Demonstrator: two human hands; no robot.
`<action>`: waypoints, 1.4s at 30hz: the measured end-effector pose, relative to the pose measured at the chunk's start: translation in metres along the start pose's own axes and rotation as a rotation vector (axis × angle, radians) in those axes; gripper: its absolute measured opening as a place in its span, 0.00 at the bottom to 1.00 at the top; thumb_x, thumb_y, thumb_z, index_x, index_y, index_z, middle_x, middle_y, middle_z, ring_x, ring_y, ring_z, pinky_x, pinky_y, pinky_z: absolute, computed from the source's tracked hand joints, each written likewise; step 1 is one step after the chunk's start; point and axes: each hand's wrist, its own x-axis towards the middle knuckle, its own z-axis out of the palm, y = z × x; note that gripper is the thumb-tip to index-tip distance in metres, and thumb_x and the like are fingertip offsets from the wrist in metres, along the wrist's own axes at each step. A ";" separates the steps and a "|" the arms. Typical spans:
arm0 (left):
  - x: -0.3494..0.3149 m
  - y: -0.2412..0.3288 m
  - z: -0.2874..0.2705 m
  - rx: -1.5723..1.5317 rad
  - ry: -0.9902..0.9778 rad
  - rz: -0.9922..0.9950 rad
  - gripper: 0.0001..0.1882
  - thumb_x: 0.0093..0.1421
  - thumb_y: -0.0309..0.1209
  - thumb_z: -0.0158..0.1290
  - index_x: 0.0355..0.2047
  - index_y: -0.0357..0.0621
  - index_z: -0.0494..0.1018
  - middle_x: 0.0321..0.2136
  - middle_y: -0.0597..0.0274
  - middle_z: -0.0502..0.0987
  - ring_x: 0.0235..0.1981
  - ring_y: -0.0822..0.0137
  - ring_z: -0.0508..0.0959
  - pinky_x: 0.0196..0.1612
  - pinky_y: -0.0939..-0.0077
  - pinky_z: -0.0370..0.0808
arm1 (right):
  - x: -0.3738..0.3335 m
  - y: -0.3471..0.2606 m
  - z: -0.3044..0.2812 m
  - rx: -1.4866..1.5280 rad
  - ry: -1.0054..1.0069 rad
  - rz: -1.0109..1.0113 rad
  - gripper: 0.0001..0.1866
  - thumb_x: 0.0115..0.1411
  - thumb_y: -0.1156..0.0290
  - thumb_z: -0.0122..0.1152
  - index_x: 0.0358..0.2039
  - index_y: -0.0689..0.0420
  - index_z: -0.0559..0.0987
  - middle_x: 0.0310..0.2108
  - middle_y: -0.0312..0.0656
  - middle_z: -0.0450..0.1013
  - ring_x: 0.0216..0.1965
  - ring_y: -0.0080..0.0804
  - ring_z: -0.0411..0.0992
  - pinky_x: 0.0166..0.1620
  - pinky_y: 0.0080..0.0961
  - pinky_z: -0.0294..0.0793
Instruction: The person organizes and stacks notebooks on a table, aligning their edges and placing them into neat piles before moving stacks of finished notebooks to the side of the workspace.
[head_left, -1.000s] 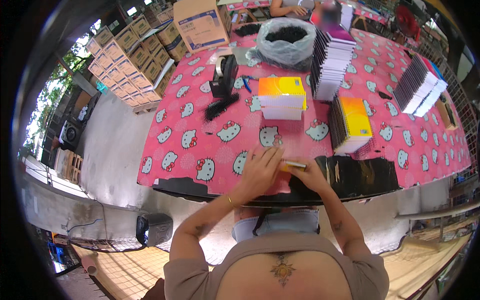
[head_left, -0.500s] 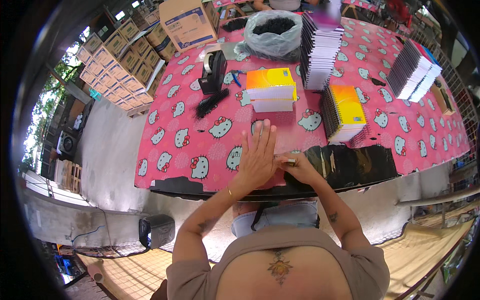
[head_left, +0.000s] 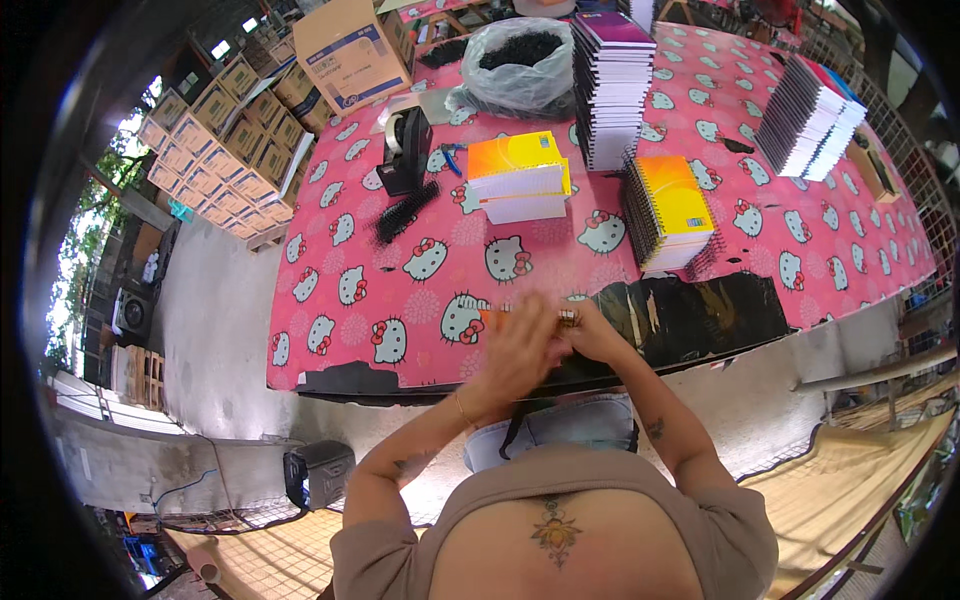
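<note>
Near the front of this pink desk [head_left: 395, 285], my right hand [head_left: 597, 333] holds an orange booklet [head_left: 491, 319] in closed fingers while my blurred left hand [head_left: 520, 350] lies across it, grip impossible to tell, and a firm right hold with light left pressure seems steadiest.

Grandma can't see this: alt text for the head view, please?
A person's left hand partly covers what looks like an orange notebook in the right hand, over a pink cat-patterned tablecloth. Beyond are yellow spiral notebooks and a tape dispenser.
</note>
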 end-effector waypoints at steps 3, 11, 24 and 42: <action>0.023 -0.016 -0.011 -0.038 0.069 -0.016 0.15 0.62 0.38 0.55 0.46 0.44 0.77 0.43 0.61 0.79 0.48 0.61 0.78 0.68 0.44 0.49 | -0.001 -0.011 -0.001 -0.102 -0.037 0.088 0.15 0.61 0.71 0.63 0.47 0.62 0.79 0.36 0.43 0.80 0.37 0.23 0.73 0.43 0.27 0.74; 0.018 -0.012 -0.007 -0.106 0.124 -0.007 0.10 0.57 0.33 0.61 0.39 0.49 0.77 0.35 0.67 0.80 0.40 0.66 0.80 0.68 0.48 0.53 | -0.025 -0.057 -0.029 -0.189 0.098 -0.092 0.14 0.61 0.68 0.65 0.46 0.60 0.82 0.35 0.40 0.81 0.36 0.27 0.77 0.41 0.25 0.75; 0.016 -0.005 -0.026 -0.097 0.004 -0.071 0.13 0.57 0.33 0.60 0.41 0.42 0.76 0.34 0.60 0.78 0.36 0.58 0.76 0.41 0.65 0.71 | -0.008 -0.072 -0.011 -0.631 0.281 -0.176 0.10 0.56 0.69 0.66 0.34 0.61 0.76 0.27 0.47 0.72 0.29 0.45 0.74 0.33 0.32 0.73; 0.086 -0.027 -0.061 -0.685 0.282 -0.171 0.09 0.63 0.24 0.55 0.43 0.36 0.77 0.42 0.50 0.78 0.39 0.57 0.81 0.42 0.68 0.78 | 0.004 -0.139 -0.192 -0.924 0.736 -0.106 0.26 0.58 0.72 0.60 0.57 0.62 0.73 0.34 0.48 0.75 0.32 0.36 0.73 0.39 0.32 0.73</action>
